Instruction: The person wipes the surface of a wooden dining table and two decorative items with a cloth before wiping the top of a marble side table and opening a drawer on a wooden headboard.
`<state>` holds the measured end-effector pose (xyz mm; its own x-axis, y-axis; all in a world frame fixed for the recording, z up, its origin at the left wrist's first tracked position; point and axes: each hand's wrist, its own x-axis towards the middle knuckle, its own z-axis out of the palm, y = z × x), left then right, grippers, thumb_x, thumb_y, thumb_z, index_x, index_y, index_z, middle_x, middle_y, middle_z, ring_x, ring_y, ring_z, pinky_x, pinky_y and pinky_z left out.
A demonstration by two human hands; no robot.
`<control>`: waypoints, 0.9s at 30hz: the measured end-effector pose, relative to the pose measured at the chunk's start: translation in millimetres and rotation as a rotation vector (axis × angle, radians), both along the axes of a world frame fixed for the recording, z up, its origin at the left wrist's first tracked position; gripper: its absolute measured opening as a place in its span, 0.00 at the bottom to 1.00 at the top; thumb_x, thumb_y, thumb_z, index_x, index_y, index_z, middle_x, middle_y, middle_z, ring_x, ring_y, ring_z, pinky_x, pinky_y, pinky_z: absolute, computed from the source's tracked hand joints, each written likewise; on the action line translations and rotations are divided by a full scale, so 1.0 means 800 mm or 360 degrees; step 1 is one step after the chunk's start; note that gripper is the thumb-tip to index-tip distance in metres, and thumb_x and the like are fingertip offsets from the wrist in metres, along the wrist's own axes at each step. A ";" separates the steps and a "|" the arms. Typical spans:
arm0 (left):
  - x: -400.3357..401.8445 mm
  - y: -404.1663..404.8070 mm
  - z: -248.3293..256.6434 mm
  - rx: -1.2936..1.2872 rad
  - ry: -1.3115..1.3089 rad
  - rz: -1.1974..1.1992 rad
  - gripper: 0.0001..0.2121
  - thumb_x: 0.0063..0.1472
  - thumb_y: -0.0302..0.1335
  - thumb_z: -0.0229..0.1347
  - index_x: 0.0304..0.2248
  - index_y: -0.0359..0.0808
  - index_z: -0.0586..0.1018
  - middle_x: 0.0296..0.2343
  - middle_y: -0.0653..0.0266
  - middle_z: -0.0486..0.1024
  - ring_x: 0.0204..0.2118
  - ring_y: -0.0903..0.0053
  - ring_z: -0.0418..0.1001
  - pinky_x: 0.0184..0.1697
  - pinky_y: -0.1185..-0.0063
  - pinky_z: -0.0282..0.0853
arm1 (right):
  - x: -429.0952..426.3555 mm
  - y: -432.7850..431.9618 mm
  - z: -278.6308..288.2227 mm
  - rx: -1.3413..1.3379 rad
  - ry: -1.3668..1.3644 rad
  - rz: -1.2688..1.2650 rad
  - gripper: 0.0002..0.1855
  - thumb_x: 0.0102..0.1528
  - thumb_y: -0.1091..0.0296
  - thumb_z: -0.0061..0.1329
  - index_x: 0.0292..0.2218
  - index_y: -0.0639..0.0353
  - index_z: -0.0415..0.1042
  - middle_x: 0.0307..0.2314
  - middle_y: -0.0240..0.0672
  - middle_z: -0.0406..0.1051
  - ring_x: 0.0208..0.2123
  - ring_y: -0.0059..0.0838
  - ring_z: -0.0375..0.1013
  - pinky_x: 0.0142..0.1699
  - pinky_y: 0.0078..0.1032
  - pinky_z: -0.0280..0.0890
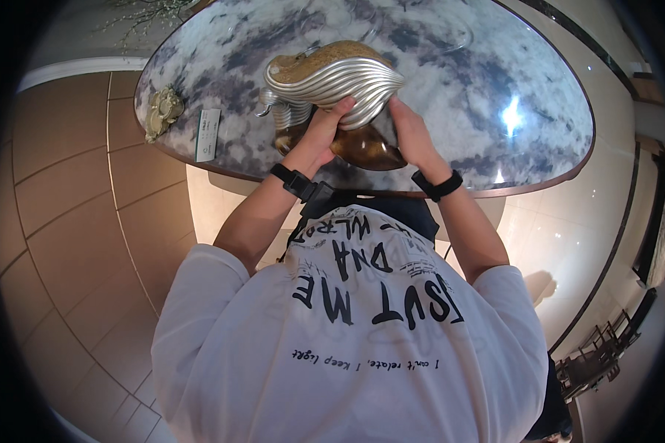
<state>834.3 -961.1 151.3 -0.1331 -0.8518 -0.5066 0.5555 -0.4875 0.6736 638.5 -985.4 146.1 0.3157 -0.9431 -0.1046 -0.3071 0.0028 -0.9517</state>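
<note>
A large decorative figurine (338, 83) is in both my hands over the near part of the table. Its curved sides are ribbed and silver, its top is rough and gold-brown, and glossy brown parts show at the lower end. My left hand (327, 130) grips it near the middle, thumb on the silver ribs and fingers partly hidden underneath. On the other side, my right hand (413, 130) presses against its right end, with the fingers mostly hidden behind the brown part. Whether the figurine rests on the tabletop or is lifted, I cannot tell.
The marble-patterned table (510, 72) has a rounded edge close to my waist. Near its left end lie a small pale-gold ornament (163, 113) and a card bearing writing (206, 134). Blossoming branches (149, 16) stand beyond; dark chairs (598, 354) are far right.
</note>
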 end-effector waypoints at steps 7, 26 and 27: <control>0.001 0.002 -0.008 0.0006 0.0010 -0.0050 0.29 0.54 0.40 0.65 0.51 0.33 0.70 0.45 0.64 0.73 0.46 0.77 0.72 0.51 0.76 0.68 | 0.008 0.010 -0.006 0.0458 -0.0025 -0.0111 0.39 0.65 0.37 0.20 0.51 0.66 0.65 0.46 0.60 0.67 0.51 0.59 0.64 0.56 0.38 0.57; 0.015 0.017 -0.013 0.0102 0.0116 -0.0115 0.30 0.55 0.42 0.64 0.51 0.33 0.69 0.45 0.62 0.72 0.47 0.75 0.73 0.50 0.75 0.71 | 0.030 0.074 0.028 -0.0236 0.0490 -0.0178 0.44 0.49 0.38 0.55 0.52 0.69 0.63 0.39 0.52 0.66 0.38 0.53 0.72 0.39 0.39 0.69; 0.014 0.018 -0.016 0.0106 0.0148 -0.0053 0.29 0.55 0.42 0.63 0.51 0.34 0.69 0.45 0.62 0.72 0.47 0.75 0.73 0.50 0.74 0.71 | 0.034 0.076 0.033 -0.0234 0.0490 -0.0177 0.44 0.49 0.38 0.55 0.52 0.69 0.63 0.39 0.52 0.66 0.38 0.53 0.72 0.39 0.39 0.69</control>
